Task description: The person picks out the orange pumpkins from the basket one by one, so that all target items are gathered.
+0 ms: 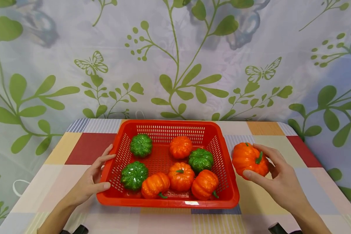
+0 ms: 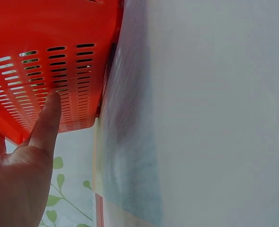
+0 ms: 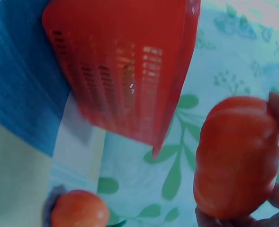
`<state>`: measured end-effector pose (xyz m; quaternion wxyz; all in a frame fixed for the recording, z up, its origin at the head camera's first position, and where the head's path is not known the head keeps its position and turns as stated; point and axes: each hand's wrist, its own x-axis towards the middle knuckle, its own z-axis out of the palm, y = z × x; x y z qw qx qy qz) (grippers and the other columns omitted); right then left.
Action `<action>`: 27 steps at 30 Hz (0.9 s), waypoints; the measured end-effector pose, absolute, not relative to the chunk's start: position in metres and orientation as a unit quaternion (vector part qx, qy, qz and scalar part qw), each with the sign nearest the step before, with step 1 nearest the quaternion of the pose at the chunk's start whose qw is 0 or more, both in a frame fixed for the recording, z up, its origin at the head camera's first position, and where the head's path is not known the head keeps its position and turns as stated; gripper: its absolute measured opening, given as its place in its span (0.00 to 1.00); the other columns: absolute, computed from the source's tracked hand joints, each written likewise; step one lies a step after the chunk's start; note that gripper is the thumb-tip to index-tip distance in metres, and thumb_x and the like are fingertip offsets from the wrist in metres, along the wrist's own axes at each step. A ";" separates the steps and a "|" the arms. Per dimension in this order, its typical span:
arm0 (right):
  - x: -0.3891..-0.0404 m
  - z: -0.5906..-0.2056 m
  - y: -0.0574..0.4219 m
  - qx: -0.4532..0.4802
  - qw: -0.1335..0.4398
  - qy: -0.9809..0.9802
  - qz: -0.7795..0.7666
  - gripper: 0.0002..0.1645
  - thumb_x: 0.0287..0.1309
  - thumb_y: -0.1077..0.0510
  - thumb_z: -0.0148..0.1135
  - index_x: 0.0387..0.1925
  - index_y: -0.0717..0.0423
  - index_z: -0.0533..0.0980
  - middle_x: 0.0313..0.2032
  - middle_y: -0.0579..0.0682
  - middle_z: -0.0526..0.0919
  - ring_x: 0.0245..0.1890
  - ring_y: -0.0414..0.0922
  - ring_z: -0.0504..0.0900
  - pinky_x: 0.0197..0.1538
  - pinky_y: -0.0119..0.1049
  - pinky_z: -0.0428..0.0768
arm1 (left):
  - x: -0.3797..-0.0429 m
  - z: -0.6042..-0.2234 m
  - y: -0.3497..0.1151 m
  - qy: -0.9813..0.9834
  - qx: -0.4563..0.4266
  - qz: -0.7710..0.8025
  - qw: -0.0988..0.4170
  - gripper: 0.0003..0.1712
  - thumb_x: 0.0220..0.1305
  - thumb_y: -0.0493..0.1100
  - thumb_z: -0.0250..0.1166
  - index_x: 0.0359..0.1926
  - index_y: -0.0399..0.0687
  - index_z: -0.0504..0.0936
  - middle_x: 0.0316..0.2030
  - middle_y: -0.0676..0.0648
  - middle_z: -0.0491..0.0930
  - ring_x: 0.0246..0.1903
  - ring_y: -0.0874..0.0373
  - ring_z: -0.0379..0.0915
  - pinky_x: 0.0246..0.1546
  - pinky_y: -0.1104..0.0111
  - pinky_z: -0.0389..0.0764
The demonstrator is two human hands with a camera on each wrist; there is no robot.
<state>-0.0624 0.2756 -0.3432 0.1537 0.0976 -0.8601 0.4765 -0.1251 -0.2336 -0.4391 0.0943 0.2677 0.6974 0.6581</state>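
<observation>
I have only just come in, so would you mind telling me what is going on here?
A person holds an orange pumpkin in the right hand, off to the right of the red basket. The left hand touches the basket's left side. Inside lie three green pumpkins and four orange ones. The right wrist view shows another loose pumpkin, also orange, on the table outside the basket.

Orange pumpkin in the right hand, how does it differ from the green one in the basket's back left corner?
The orange pumpkin is bright orange, the green pumpkin speckled green. The orange pumpkin is in the right hand, the green pumpkin inside the basket. Both are ribbed and shiny.
</observation>
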 end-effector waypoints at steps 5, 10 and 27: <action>-0.067 -0.355 0.298 0.030 0.158 -0.861 0.483 0.41 0.54 0.70 0.70 0.69 0.55 0.64 0.59 0.45 0.68 0.51 0.37 0.73 0.45 0.19 0.77 | -0.125 -0.439 -0.233 0.695 0.269 0.660 0.095 0.42 0.58 0.28 0.59 0.73 0.39 0.55 0.78 0.51 0.31 0.68 0.65 0.53 0.47 0.57 0.82; -0.076 -0.365 0.318 -0.015 0.171 -0.851 0.496 0.38 0.55 0.68 0.70 0.65 0.51 0.65 0.53 0.44 0.72 0.49 0.37 0.72 0.46 0.16 0.74 | -0.124 -0.438 -0.233 0.695 0.270 0.659 0.095 0.42 0.58 0.28 0.59 0.73 0.39 0.55 0.78 0.50 0.32 0.68 0.65 0.53 0.47 0.58 0.82; -0.097 -0.399 0.367 -0.204 0.142 -0.857 0.452 0.48 0.60 0.50 0.69 0.74 0.62 0.56 0.64 0.65 0.59 0.55 0.50 0.61 0.35 0.11 0.70 | -0.124 -0.437 -0.232 0.695 0.268 0.660 0.097 0.42 0.58 0.29 0.59 0.73 0.40 0.55 0.78 0.50 0.31 0.68 0.67 0.51 0.47 0.58 0.82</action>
